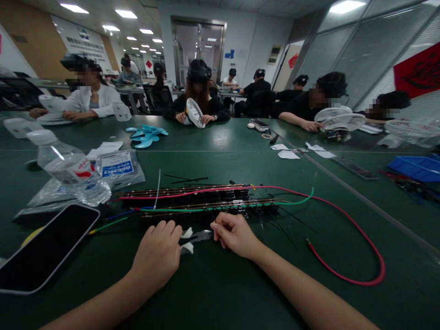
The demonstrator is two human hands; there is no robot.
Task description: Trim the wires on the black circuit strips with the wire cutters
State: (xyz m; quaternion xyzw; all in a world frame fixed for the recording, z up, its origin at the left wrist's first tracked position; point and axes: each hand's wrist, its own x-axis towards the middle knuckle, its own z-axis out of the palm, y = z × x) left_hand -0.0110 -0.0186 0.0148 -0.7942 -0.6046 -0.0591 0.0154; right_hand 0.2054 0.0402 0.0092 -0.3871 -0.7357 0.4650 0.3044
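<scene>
My left hand (158,250) is closed around the white-handled pliers (201,236), whose metal jaws point right. Just beyond the tips, my right hand (235,234) is pinched closed; a thin dark strand seems to show by its fingertips, but what it grips I cannot make out. Behind both hands lie two long black terminal strips (178,191) with copper-coloured bars. A green wire (299,201) runs along the nearer strip, and a thick red cable (373,247) loops from the farther one to the right. A white cable tie (157,188) sticks up, and several black cable ties (285,233) spread out at right.
At left are a phone (51,250), a plastic bottle (68,167) and a clear bag (118,167). Blue fan blades (146,135) lie farther back. Several people sit around the table, some handling white fan parts (195,112). A blue tray (415,167) stands at right.
</scene>
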